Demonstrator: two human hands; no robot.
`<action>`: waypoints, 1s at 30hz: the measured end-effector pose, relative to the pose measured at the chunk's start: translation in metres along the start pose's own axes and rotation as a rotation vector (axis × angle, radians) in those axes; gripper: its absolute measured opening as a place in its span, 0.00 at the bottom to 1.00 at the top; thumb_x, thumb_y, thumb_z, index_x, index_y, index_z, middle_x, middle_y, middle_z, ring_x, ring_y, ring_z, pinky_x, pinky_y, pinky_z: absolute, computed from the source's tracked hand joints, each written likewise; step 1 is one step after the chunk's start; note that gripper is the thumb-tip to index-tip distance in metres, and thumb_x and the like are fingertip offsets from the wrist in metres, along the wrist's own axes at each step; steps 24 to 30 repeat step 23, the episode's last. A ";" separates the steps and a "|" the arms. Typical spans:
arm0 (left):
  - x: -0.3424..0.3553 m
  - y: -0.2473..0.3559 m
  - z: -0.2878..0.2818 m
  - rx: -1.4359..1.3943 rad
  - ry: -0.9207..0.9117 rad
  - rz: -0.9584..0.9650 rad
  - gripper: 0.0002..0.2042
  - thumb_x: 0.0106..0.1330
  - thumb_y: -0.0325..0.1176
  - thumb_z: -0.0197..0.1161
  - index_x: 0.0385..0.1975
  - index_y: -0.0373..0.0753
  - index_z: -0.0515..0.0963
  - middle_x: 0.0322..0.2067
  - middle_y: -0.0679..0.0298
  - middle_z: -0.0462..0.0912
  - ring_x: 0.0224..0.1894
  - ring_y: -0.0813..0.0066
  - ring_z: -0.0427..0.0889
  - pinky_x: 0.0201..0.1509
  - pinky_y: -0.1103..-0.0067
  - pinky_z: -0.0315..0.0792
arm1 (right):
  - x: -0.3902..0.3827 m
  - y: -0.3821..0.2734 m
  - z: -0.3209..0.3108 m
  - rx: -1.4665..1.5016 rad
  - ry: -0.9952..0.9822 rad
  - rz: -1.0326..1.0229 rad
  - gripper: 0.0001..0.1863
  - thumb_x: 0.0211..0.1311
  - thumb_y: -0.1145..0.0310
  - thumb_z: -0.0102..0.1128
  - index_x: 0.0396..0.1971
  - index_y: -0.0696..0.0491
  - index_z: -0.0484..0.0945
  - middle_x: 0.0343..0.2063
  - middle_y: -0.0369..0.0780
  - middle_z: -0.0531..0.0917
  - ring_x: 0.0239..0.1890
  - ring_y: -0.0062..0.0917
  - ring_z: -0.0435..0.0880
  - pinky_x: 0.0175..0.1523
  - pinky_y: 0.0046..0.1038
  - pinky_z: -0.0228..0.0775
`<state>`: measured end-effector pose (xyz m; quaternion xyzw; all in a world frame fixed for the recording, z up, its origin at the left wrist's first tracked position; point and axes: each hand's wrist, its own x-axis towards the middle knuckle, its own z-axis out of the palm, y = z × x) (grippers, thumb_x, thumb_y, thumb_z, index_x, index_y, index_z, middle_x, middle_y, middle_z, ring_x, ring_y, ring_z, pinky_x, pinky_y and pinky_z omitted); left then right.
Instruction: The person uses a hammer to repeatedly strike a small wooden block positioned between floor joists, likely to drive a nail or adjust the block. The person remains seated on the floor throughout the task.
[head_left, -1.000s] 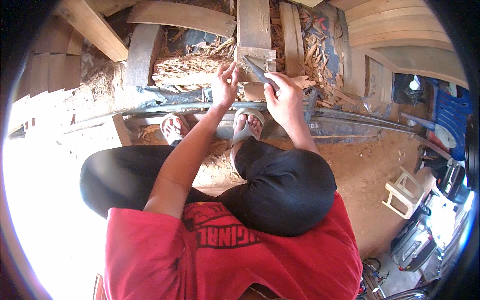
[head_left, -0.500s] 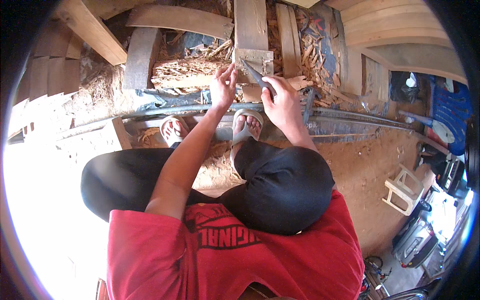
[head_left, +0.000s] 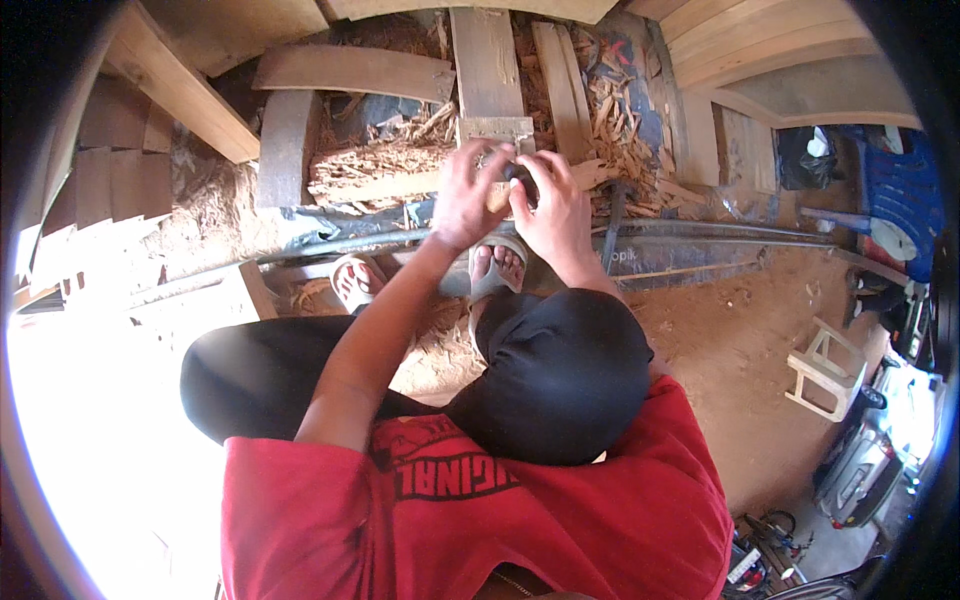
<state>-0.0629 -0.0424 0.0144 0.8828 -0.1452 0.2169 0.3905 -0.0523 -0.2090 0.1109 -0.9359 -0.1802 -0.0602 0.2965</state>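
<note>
My left hand (head_left: 466,195) and my right hand (head_left: 556,205) are close together, just in front of a small wooden block (head_left: 497,128) with marks on its top. My right fingers are closed round a dark tool (head_left: 513,172); its tapered end is hidden now. The curled fingers of my left hand meet the tool's dark end. A small pale yellowish piece (head_left: 497,197) shows beside my left palm, its kind unclear. Under the block lies a flat plank (head_left: 487,65) running away from me.
Wood shavings (head_left: 375,172) heap left of the block, with more on the right. Planks (head_left: 355,72) lie about, and stacked boards (head_left: 780,45) stand far right. A metal pipe (head_left: 350,245) crosses before my sandalled feet. A small wooden stool (head_left: 828,370) stands right.
My left hand has moved right and closed in against my right hand. The tool, earlier pointing at the block with its tapered end showing, is now mostly covered by my fingers.
</note>
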 end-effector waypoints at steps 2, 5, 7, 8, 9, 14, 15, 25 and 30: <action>0.017 0.019 0.012 -0.073 0.064 0.158 0.42 0.62 0.32 0.77 0.77 0.33 0.64 0.65 0.44 0.76 0.65 0.42 0.77 0.71 0.51 0.71 | 0.003 -0.003 0.001 0.006 0.051 0.011 0.24 0.70 0.63 0.64 0.64 0.52 0.77 0.57 0.49 0.80 0.48 0.49 0.89 0.48 0.48 0.85; 0.028 0.034 0.013 -0.268 0.041 0.099 0.39 0.67 0.32 0.72 0.75 0.23 0.61 0.66 0.41 0.77 0.67 0.37 0.77 0.70 0.51 0.73 | 0.009 -0.005 -0.008 0.134 0.023 0.065 0.29 0.73 0.64 0.59 0.72 0.48 0.67 0.59 0.53 0.76 0.48 0.53 0.88 0.50 0.50 0.84; 0.030 0.041 0.011 -0.319 -0.104 -0.046 0.35 0.69 0.33 0.72 0.75 0.31 0.66 0.64 0.41 0.79 0.64 0.36 0.79 0.69 0.54 0.74 | 0.016 -0.002 -0.019 0.232 -0.067 0.088 0.30 0.74 0.63 0.57 0.73 0.48 0.64 0.60 0.54 0.76 0.51 0.55 0.86 0.54 0.52 0.82; 0.035 0.042 0.011 -0.240 -0.134 -0.036 0.33 0.68 0.33 0.73 0.73 0.35 0.70 0.62 0.42 0.81 0.62 0.36 0.81 0.67 0.55 0.75 | 0.019 -0.001 -0.025 0.279 -0.120 0.120 0.30 0.75 0.62 0.57 0.74 0.48 0.63 0.60 0.55 0.76 0.53 0.56 0.86 0.56 0.53 0.81; 0.038 0.044 0.010 -0.241 -0.136 -0.060 0.30 0.67 0.33 0.74 0.69 0.36 0.73 0.58 0.44 0.83 0.59 0.37 0.82 0.65 0.56 0.76 | 0.019 0.000 -0.029 0.320 -0.150 0.126 0.32 0.80 0.58 0.54 0.78 0.47 0.59 0.61 0.56 0.75 0.56 0.57 0.84 0.61 0.54 0.78; 0.047 0.044 0.007 -0.315 -0.111 -0.075 0.14 0.64 0.31 0.77 0.46 0.37 0.82 0.39 0.51 0.86 0.45 0.42 0.87 0.50 0.58 0.79 | -0.003 0.034 -0.042 0.366 -0.080 0.331 0.37 0.81 0.49 0.59 0.80 0.48 0.59 0.58 0.55 0.80 0.60 0.54 0.84 0.60 0.52 0.77; 0.050 0.041 0.007 -0.283 -0.113 -0.087 0.11 0.63 0.30 0.77 0.39 0.37 0.80 0.36 0.53 0.85 0.41 0.47 0.87 0.45 0.62 0.79 | -0.014 0.051 -0.041 0.358 0.045 0.413 0.37 0.80 0.50 0.61 0.79 0.50 0.61 0.58 0.55 0.80 0.60 0.53 0.84 0.61 0.52 0.77; 0.049 0.022 -0.008 -0.318 -0.243 -0.226 0.11 0.68 0.34 0.76 0.39 0.38 0.81 0.38 0.53 0.87 0.42 0.59 0.89 0.51 0.67 0.81 | -0.177 0.185 0.035 0.057 -0.117 1.074 0.47 0.65 0.52 0.78 0.79 0.43 0.60 0.67 0.53 0.78 0.72 0.58 0.75 0.75 0.56 0.67; 0.049 0.022 -0.008 -0.318 -0.243 -0.226 0.11 0.68 0.34 0.76 0.39 0.38 0.81 0.38 0.53 0.87 0.42 0.59 0.89 0.51 0.67 0.81 | -0.177 0.185 0.035 0.057 -0.117 1.074 0.47 0.65 0.52 0.78 0.79 0.43 0.60 0.67 0.53 0.78 0.72 0.58 0.75 0.75 0.56 0.67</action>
